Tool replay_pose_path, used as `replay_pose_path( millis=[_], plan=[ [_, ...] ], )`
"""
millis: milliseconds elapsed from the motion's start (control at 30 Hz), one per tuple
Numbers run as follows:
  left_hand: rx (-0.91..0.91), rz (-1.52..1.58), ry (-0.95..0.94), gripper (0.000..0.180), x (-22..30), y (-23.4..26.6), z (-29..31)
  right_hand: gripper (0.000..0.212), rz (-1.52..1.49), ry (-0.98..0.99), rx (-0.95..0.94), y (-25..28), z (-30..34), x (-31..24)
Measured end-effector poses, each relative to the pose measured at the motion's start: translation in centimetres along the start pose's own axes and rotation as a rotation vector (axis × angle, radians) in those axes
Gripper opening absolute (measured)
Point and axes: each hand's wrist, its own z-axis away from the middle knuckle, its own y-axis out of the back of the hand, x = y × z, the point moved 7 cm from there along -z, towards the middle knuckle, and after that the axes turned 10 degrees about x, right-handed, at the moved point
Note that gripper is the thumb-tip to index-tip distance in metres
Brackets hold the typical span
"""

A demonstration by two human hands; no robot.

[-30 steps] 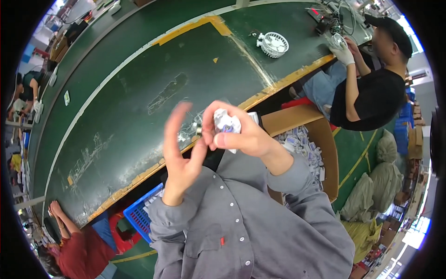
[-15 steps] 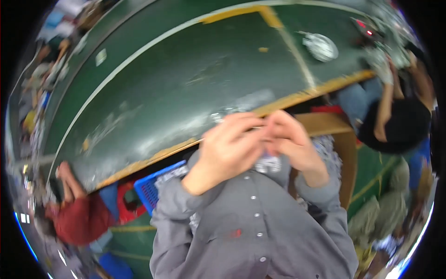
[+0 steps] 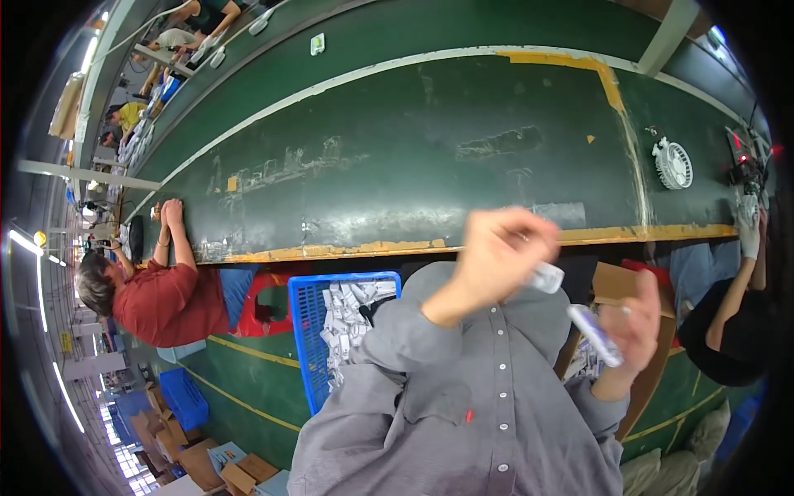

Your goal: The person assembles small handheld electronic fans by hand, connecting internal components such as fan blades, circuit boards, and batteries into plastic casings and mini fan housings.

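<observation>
My left hand (image 3: 500, 252) is raised in front of my chest, its thumb and fingers drawn together. A small white piece (image 3: 546, 279) shows just under those fingers and appears held in them; its kind is not clear. Lower and to the right, my right hand (image 3: 635, 324) is blurred, with one finger pointing up. Against its thumb side is a narrow white piece with a purplish face (image 3: 595, 336), slanting down to the right. Under this hand stands a cardboard carton (image 3: 616, 285) holding several white pieces (image 3: 581, 362), partly hidden by my sleeve.
A blue crate (image 3: 308, 347) with many white pieces stands at my left. The green bench (image 3: 397, 157) runs ahead, with a round white fan-like part (image 3: 672, 164) at its right. One person (image 3: 169, 298) sits left, another (image 3: 728, 306) right.
My hands were together before my chest and have moved apart, the right one down and rightward over the carton. The view has shifted, showing more of the blue crate.
</observation>
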Motion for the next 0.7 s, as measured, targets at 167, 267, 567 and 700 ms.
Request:
replay_pose_path(
  millis=[167,267,567,700],
  plan=[
    [0.023,0.164,0.052,0.016,3.4,3.5,-1.7,0.024,0.367,-0.101,0.01,13.1,1.2,-3.1],
    [-0.065,0.155,0.009,0.018,4.5,2.0,-2.9,0.029,1.426,-0.179,0.341,34.0,4.7,-1.2],
    [-0.295,0.164,0.059,0.023,6.9,-9.3,-2.4,0.095,1.043,0.654,-0.107,-1.4,2.1,-1.4],
    [-0.519,0.132,0.009,0.027,8.4,-12.9,-1.2,0.093,0.238,0.268,-0.102,-2.2,-1.7,-2.4]
  ],
)
